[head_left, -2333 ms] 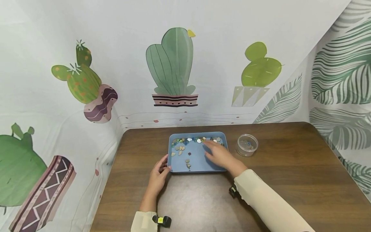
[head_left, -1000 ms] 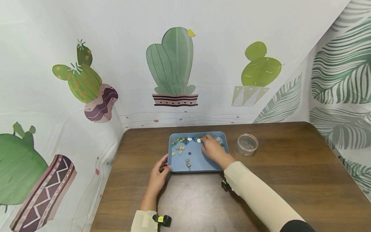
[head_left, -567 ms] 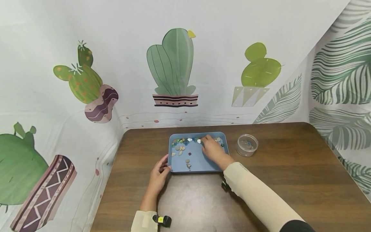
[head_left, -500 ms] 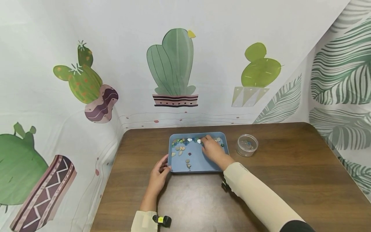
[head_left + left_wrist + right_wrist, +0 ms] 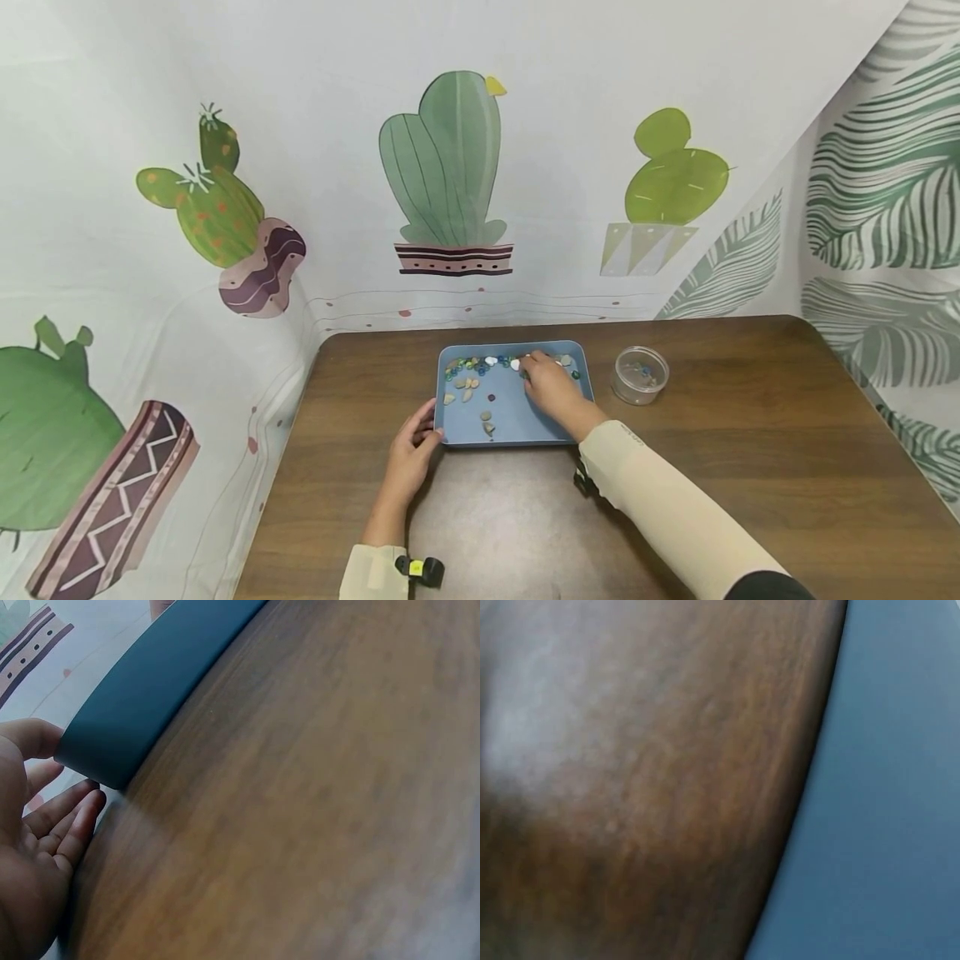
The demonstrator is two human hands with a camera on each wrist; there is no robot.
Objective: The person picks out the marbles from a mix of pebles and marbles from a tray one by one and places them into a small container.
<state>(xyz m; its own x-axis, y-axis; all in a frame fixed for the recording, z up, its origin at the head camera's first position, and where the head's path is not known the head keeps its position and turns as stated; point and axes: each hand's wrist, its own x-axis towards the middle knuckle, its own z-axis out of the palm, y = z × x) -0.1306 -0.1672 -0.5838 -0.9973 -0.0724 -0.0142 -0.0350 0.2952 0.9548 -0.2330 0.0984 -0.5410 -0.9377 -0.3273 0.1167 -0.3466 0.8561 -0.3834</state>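
A shallow blue tray (image 5: 517,421) lies on the wooden table. Against its left front corner is my left hand (image 5: 405,458), thumb at the near rim and the other fingers round the side. The left wrist view shows this thumb and fingers about the tray's corner (image 5: 112,750). Over the back part of the tray, my right hand (image 5: 553,387) points its bent fingertips down among the stones, beside a white stone (image 5: 515,364). Whatever lies under those fingertips is hidden. The right wrist view shows tray and table, not the hand.
Green and blue glass beads (image 5: 480,367) line the tray's back edge. Tan stones (image 5: 467,384) form a cluster at left, with a dark red piece (image 5: 491,397) nearer the middle. Right of the tray stands a clear round tub (image 5: 640,375) holding small pieces.
From 2.3 to 1.0 seconds ago, my right hand shifted slightly left and its fingers bent down to the stones. Since then it has barely moved. My left hand keeps its place.
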